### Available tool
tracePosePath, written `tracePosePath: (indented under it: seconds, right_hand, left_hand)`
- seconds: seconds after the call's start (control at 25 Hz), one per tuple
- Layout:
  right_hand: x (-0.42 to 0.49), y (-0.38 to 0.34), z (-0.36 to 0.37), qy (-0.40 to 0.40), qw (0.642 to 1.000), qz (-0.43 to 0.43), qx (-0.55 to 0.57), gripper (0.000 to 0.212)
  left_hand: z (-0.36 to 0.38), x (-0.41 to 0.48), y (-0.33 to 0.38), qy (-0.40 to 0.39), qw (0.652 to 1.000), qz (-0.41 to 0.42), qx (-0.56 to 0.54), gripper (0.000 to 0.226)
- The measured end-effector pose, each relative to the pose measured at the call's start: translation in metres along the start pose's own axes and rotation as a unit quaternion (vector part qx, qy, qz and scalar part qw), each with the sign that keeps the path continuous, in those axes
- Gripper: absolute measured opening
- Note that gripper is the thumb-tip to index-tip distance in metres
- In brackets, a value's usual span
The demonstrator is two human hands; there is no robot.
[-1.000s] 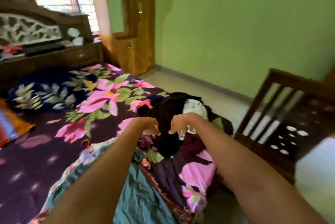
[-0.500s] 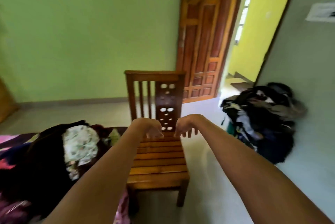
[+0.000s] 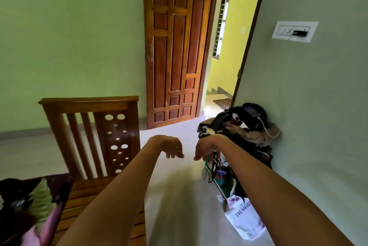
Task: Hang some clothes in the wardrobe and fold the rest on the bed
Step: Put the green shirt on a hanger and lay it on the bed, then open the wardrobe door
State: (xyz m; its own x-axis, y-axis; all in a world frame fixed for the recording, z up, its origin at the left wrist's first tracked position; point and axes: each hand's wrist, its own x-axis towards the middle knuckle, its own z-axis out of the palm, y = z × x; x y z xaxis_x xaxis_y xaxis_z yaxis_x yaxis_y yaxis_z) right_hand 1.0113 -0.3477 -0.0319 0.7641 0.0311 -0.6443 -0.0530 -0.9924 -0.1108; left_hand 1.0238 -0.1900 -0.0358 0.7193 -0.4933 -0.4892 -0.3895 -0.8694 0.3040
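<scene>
Green wall (image 3: 69, 36) fills the far left; grey wall (image 3: 318, 106) runs along the right. Pale floor (image 3: 179, 196) lies between them, with arm shadows on it.

Panelled wooden door (image 3: 175, 46) stands open against the green wall at far centre. A doorway to a yellow room is just to its right.

Wooden chair (image 3: 89, 104) is at near left, its slatted and pierced back towards the far side. Its seat touches the bed (image 3: 45, 196), of which only a corner with a dark floral sheet shows at the bottom left.

Clothes pile (image 3: 249, 132) is heaped against the grey wall on the right, beside the doorway, and is mostly dark with some tan. What carries it is largely hidden.

White printed bag (image 3: 245, 224) lies on the floor just near of the pile, partly under the right forearm.

Both bare forearms reach forward over the floor. Left hand (image 3: 171, 146) droops at the wrist, fingers loosely curled downward and holding nothing. Right hand (image 3: 205, 148) is the same, slack and empty, in front of the pile's left edge. I cannot tell whether it touches the clothes. The hands are near each other but apart.

Switch panel (image 3: 294, 31) is high on the grey wall.

Phone (image 3: 252, 113) lies on top of the pile, with a white cable trailing to its right.
</scene>
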Motion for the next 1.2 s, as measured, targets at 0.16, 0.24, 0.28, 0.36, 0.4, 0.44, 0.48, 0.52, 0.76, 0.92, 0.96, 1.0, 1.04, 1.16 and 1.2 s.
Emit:
tracePosePath:
  seconds: [0.16,0.24,0.28,0.36,0.4,0.44,0.48,0.52,0.76,0.92,0.96,1.0,1.04,1.16,1.2]
  right_hand:
    - [0.073,0.013,-0.044,0.001,1.000,-0.023,0.018,0.049]
    - [0.117,0.012,-0.075,-0.002,0.999,-0.035,0.017,0.048]
    - [0.140,0.011,-0.093,-0.001,0.999,-0.039,0.014,0.048]
    - [0.180,0.006,-0.130,0.004,0.999,-0.041,0.015,0.048]
    - [0.203,0.002,-0.153,0.003,0.999,-0.042,0.016,0.048]
    - [0.223,-0.002,-0.177,0.001,0.999,-0.043,0.019,0.048]
    - [0.242,-0.007,-0.200,0.003,0.999,-0.045,0.021,0.048]
    - [0.261,-0.011,-0.223,0.010,0.998,-0.051,0.021,0.048]
    - [0.374,-0.028,-0.332,0.035,0.997,-0.073,-0.004,0.045]
    - [0.471,-0.046,-0.403,0.043,0.991,-0.119,-0.053,0.043]
    - [0.491,-0.052,-0.421,0.050,0.987,-0.137,-0.067,0.041]
    - [0.511,-0.060,-0.438,0.053,0.984,-0.152,-0.073,0.039]
    - [0.535,-0.072,-0.461,0.055,0.981,-0.166,-0.080,0.038]
    - [0.604,-0.116,-0.527,0.052,0.972,-0.202,-0.110,0.042]
    - [0.624,-0.134,-0.545,0.052,0.968,-0.216,-0.115,0.043]
  left_hand:
    - [-0.040,0.073,-0.019,-0.007,1.000,-0.016,0.008,0.042]
    - [-0.063,0.117,-0.038,-0.013,0.999,-0.028,0.011,0.041]
    - [-0.077,0.140,-0.049,-0.015,0.999,-0.035,0.014,0.041]
    - [-0.108,0.179,-0.070,-0.020,0.998,-0.049,0.016,0.042]
    - [-0.129,0.202,-0.082,-0.021,0.998,-0.053,0.015,0.043]
    - [-0.150,0.223,-0.095,-0.025,0.998,-0.058,0.012,0.042]
    - [-0.173,0.245,-0.109,-0.024,0.998,-0.063,0.007,0.041]
    - [-0.196,0.267,-0.123,-0.017,0.998,-0.067,0.003,0.040]
    - [-0.295,0.377,-0.190,0.004,0.998,-0.069,-0.008,0.038]
    - [-0.348,0.446,-0.246,0.004,0.994,-0.108,-0.012,0.037]
    - [-0.360,0.459,-0.259,0.006,0.992,-0.122,-0.013,0.036]
    - [-0.373,0.469,-0.271,0.008,0.990,-0.140,-0.014,0.036]
    - [-0.391,0.480,-0.285,0.011,0.988,-0.154,-0.017,0.037]
    - [-0.444,0.508,-0.338,0.051,0.980,-0.186,-0.049,0.035]
    - [-0.458,0.514,-0.359,0.074,0.975,-0.202,-0.059,0.035]
